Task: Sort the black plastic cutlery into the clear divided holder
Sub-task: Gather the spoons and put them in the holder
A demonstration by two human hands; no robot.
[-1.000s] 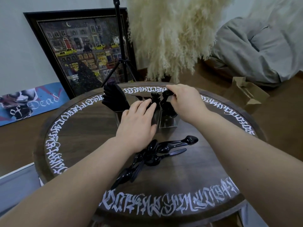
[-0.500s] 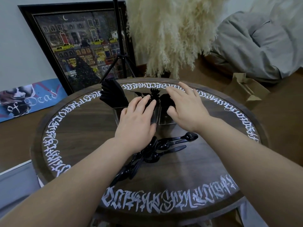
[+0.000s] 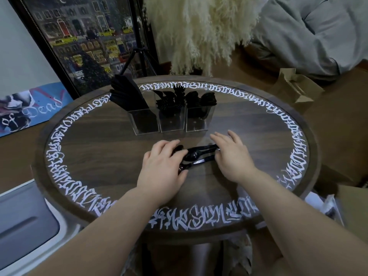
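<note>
Both hands drawn back from the clear divided holder (image 3: 171, 118) to the loose spoons (image 3: 196, 156) lying nearer on the round table (image 3: 95, 156); a second ago, right hand at the holder's right compartment and left hand resting against its front wall. Left hand (image 3: 162, 168) now laid over the bowl ends of the pile, fingers curled down onto them; whether actually gripping or only covering, cannot tell. Right hand (image 3: 231, 156) at the handle ends, fingers fairly straight and touching the handles, no closed grasp visible. Holder now fully unobstructed at the far side of the table, well apart from the hands: dark folded napkins (image 3: 127, 94) in the left compartment, forks (image 3: 171, 98) upright in the middle, spoon bowls (image 3: 203, 99) showing in the right. Shift judged as the end of one placement and the start of gathering the next batch. Remaining loose pieces apparently all spoons, few in number, hence task judged near completion; likely destination the right compartment. Handles crossed and overlapping, so squaring them between both hands probably needed before lifting.
</note>
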